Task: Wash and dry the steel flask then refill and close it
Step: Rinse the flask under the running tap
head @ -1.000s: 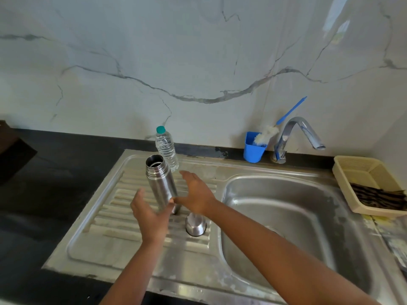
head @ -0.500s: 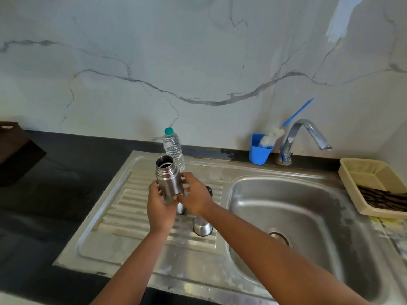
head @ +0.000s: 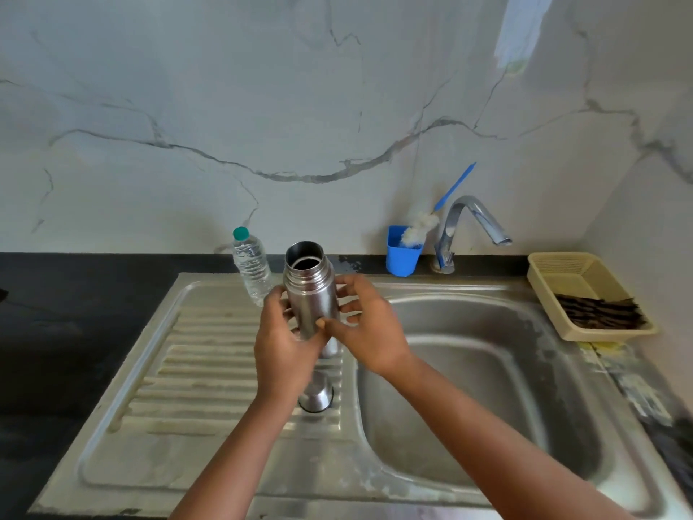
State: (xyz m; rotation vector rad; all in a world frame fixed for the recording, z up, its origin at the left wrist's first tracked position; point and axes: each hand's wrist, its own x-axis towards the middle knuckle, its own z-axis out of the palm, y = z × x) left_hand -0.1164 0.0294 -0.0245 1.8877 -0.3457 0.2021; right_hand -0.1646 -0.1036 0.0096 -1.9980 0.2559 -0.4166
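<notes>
Left hand (head: 285, 343), right hand (head: 369, 326): bare forearms, no sleeves, rings or watch visible.

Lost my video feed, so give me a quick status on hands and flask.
Left hand and right hand both grip the open cylindrical steel flask, held above the ribbed drainboard. Steel cap on drainboard. Nothing in the way.

This is a home kitchen. A steel sink (head: 468, 388) with a ribbed draining board to its left is set into a black counter (head: 75, 313) against a white, grey-veined marble wall (head: 262, 106). Behind the sink stands a chrome tap (head: 468, 223); just left of the tap a blue cup (head: 403, 253) holds a bottle brush (head: 431, 215). Right of the sink sits a beige plastic basket (head: 585, 290).
</notes>
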